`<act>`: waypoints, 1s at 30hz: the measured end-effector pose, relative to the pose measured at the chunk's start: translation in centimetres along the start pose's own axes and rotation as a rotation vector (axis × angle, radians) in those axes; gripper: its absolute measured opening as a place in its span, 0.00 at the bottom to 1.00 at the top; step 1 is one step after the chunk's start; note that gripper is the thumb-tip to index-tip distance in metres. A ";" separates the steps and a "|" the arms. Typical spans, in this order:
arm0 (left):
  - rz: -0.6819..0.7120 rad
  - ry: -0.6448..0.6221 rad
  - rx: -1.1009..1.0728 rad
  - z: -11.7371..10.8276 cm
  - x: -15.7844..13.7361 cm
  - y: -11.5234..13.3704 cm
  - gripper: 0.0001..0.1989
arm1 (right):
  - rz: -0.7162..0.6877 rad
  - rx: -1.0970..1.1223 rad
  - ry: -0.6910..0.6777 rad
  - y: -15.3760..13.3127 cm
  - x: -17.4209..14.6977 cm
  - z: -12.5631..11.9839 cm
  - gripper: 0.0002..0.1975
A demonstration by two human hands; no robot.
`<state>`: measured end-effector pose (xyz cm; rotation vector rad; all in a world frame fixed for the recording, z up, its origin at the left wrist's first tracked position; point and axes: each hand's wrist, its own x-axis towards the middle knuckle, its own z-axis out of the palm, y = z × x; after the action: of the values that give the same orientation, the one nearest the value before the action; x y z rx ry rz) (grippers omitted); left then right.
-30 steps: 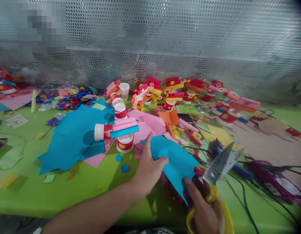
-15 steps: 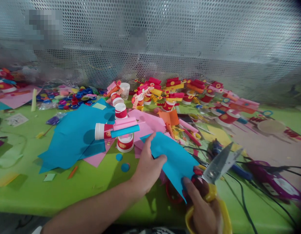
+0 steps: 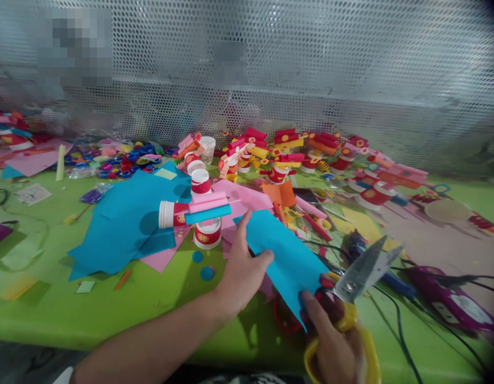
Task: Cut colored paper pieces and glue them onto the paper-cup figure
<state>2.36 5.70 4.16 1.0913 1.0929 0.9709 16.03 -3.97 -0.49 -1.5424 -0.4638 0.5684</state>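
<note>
A piece of blue paper (image 3: pixel 285 250) slants between my two hands above the table. My left hand (image 3: pixel 245 277) has it by the left edge, thumb over the paper and index finger stretched along the far corner; its other fingers are hidden. In my right hand (image 3: pixel 335 346) are scissors (image 3: pixel 361 274) with yellow handles, blades apart and pointing away to the right. The right thumb also pins the paper's lower corner. Beyond my left hand, a red-and-white paper cup model (image 3: pixel 173 214) with pink and blue rolled tubes lies sideways over another cup (image 3: pixel 207 234).
Blue sheets (image 3: pixel 114 224) cover the left of the green table (image 3: pixel 122 320). Several finished cup models (image 3: pixel 285 165) line the back, before a perforated metal screen (image 3: pixel 271 69). A purple device (image 3: pixel 451 298) with black cords lies right. Red-handled scissors (image 3: pixel 285 317) sit beneath the paper.
The view has shifted slightly, so the table items sit a little farther right. Both hands keep their hold on the paper, almost unmoved.
</note>
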 end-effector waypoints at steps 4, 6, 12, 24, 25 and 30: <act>0.033 -0.015 -0.034 -0.1 0.3 0.0 0.48 | 0.150 0.076 0.022 -0.6 -0.3 0.5 0.41; 0.012 -0.021 -0.027 -0.1 0.4 0.1 0.48 | 0.157 0.070 0.017 -0.6 -0.3 0.5 0.40; -0.037 0.042 0.015 -0.4 1.1 0.6 0.47 | -0.024 -0.001 -0.075 -0.4 0.0 0.3 0.29; -0.049 0.025 -0.127 -0.3 2.1 0.0 0.35 | -0.029 0.077 -0.169 -0.7 -0.4 0.5 0.30; -0.053 0.028 -0.122 -0.3 2.2 -0.1 0.35 | -0.033 0.082 -0.173 -0.7 -0.4 0.6 0.28; -0.039 0.029 -0.093 -0.4 2.4 -0.4 0.35 | -0.032 0.078 -0.191 -1.1 -0.5 0.6 0.26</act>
<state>2.47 7.99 3.27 0.9799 1.0782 0.9992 15.31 -3.71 0.59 -1.4104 -0.6039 0.7047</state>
